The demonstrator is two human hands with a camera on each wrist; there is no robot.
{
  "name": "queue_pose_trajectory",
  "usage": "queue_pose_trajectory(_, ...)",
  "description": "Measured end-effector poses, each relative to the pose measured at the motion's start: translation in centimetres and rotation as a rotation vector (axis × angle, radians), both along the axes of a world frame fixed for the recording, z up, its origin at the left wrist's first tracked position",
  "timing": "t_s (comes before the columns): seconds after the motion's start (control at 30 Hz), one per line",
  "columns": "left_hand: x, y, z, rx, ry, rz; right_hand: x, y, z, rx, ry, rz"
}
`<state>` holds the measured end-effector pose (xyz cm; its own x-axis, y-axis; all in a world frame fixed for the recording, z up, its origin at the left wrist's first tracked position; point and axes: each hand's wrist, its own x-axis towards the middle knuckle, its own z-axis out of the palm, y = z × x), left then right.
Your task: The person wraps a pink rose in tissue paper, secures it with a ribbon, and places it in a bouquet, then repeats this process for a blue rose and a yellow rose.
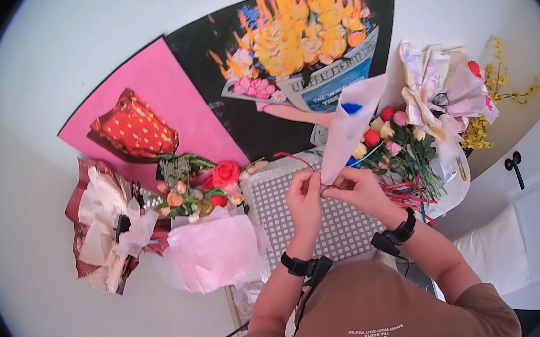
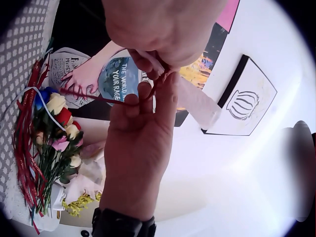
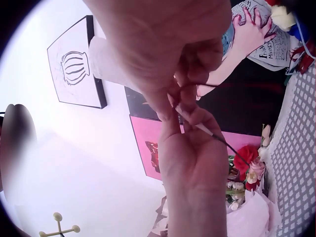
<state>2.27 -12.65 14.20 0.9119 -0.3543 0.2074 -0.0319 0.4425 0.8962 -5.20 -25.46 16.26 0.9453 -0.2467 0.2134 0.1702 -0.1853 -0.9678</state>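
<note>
A pale pink paper cone (image 1: 351,122) with a blue flower (image 1: 351,107) in its mouth stands tilted up between the hands. Its narrow tip lies at my fingertips. A thin red ribbon (image 1: 295,157) runs past this tip; in the left wrist view a length of ribbon (image 2: 98,98) crosses the other hand's fingers. My left hand (image 1: 305,206) pinches the ribbon at the cone's tip, thumb and forefinger close together. Opposite it, my right hand (image 1: 360,190) pinches ribbon at the same spot. The knuckles partly cover the tip.
Below lies a grey checked cloth (image 1: 275,214). Loose flowers (image 1: 386,135) and red ribbons (image 1: 406,196) lie to the right, near a wrapped bouquet (image 1: 438,93). On the left are more flowers (image 1: 212,185), pink paper sheets (image 1: 216,251) and dark red wrapping (image 1: 83,220). Painted panels (image 1: 221,87) stand behind.
</note>
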Motion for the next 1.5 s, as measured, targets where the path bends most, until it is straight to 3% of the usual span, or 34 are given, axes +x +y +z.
queue_pose_trajectory(0.1,-0.5,-0.9,-1.1,-0.028,-0.090,0.017,-0.3,-0.2,1.4,-0.135,-0.076,-0.141)
queue_pose_trajectory(0.2,-0.9,-1.4,-2.4,-0.109,0.006,-0.043,-1.0,-1.4,0.3,-0.103,-0.096,-0.127)
queue_pose_trajectory(0.3,-0.7,-0.8,-3.3,-0.156,0.159,-0.265,-2.5,-2.6,-0.1,-0.005,0.012,-0.103)
queue_pose_trajectory(0.37,0.3,0.2,-5.0,0.041,0.253,-0.226,-3.6,-3.9,-0.6,0.078,-0.068,-0.122)
queue_pose_trajectory(0.53,2.4,4.6,-9.7,-0.005,0.412,-0.103,-9.1,-8.8,2.4,-0.047,0.056,-0.315)
queue_pose_trajectory(0.57,2.7,5.5,-11.1,0.010,0.444,-0.049,-10.4,-9.6,3.7,0.017,0.033,-0.371)
queue_pose_trajectory(0.77,0.1,7.8,-17.4,0.172,0.444,0.058,-16.7,-20.4,9.2,-0.281,0.000,-0.699)
queue_pose_trajectory(0.97,0.6,7.3,-17.9,0.186,0.429,0.055,-14.0,-28.7,12.1,-0.482,0.009,-0.893)
queue_pose_trajectory(1.2,0.8,7.9,-18.2,0.146,0.444,0.002,-7.1,-34.6,8.6,-0.614,0.056,-0.857)
queue_pose_trajectory(1.3,0.7,7.8,-18.0,0.157,0.460,0.029,-4.7,-37.3,4.5,-0.634,0.100,-0.870)
queue_pose_trajectory(1.37,0.5,7.5,-18.1,0.180,0.475,0.056,-3.8,-37.5,2.0,-0.563,0.400,-0.810)
queue_pose_trajectory(1.5,0.7,7.7,-18.2,0.186,0.458,0.071,-3.7,-36.7,-0.2,-0.541,0.354,-0.840)
